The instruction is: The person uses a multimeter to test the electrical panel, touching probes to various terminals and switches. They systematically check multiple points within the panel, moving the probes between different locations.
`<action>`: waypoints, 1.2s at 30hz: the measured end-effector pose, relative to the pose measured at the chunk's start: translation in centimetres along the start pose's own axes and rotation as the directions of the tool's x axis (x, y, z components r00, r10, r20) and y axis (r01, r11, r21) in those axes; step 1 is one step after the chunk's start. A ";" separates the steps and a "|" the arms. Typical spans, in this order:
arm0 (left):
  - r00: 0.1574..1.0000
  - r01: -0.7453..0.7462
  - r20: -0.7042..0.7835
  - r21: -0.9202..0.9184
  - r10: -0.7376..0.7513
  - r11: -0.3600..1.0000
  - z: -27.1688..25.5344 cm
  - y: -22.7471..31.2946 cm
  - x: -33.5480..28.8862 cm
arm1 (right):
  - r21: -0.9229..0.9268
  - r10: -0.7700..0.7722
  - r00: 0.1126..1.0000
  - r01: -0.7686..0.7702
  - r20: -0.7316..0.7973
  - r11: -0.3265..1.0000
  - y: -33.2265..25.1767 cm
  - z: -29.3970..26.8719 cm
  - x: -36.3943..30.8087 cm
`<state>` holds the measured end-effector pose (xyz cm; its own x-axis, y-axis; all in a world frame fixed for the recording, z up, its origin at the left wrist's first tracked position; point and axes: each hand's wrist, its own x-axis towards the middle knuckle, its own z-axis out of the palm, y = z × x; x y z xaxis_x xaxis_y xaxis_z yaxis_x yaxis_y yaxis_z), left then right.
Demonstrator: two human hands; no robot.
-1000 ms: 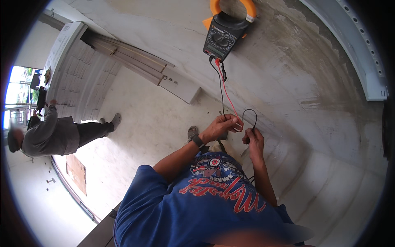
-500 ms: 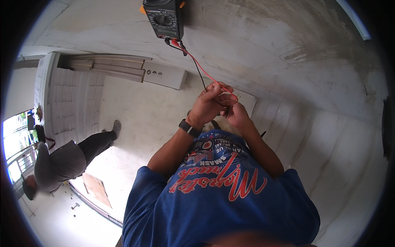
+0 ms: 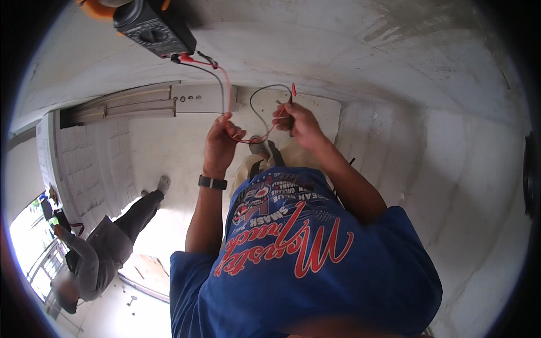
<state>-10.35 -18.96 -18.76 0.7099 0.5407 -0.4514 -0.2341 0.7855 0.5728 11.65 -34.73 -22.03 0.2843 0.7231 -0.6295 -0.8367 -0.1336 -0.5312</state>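
A dark digital multimeter (image 3: 155,31) with a round dial hangs against the wall at the upper left, in front of me. From its lower end run a red test lead (image 3: 227,84) and a black test lead (image 3: 251,104). My left hand (image 3: 221,143) is closed on the leads, the red one passing between its fingers. Farther right, my right hand (image 3: 302,125) grips the test probes, with a red tip (image 3: 293,89) poking up above the fingers. Slack lead sags between the two hands, and the black lead loops up toward the right one. The fingers partly hide the probes.
Concrete wall (image 3: 315,45) spans the far side. A white panel with holes (image 3: 197,98) and long strips (image 3: 124,104) lie along its foot. At the left a person in dark clothes (image 3: 104,248) stands near a bright opening. A brown board (image 3: 147,267) lies on the floor.
My hands have moved apart, the left going left and the right rising slightly, spreading the leads between them. The multimeter appears farther left and tilted. The other person's arm is now raised.
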 end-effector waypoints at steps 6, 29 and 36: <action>0.966 0.032 -0.252 0.336 0.058 0.941 -3.4 1.7 1.3 | 0.130 0.225 0.954 -0.202 -0.198 0.971 7.2 -0.2 3.2; 0.451 0.762 -0.877 0.283 -0.165 0.583 -17.3 -20.4 -34.7 | -0.942 0.024 0.965 -0.260 -0.261 0.211 0.8 -23.9 11.8; 0.449 0.829 -0.890 0.445 0.072 0.339 -26.9 -18.2 -43.5 | -0.871 0.064 0.874 -0.485 -0.481 0.080 6.9 -24.7 0.3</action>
<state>-54.81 -48.71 -27.95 -0.2894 0.5674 -0.7709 0.8047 0.5804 0.1251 17.58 -52.18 -39.91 0.4205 0.2977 -0.8571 0.2026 -0.9516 -0.2311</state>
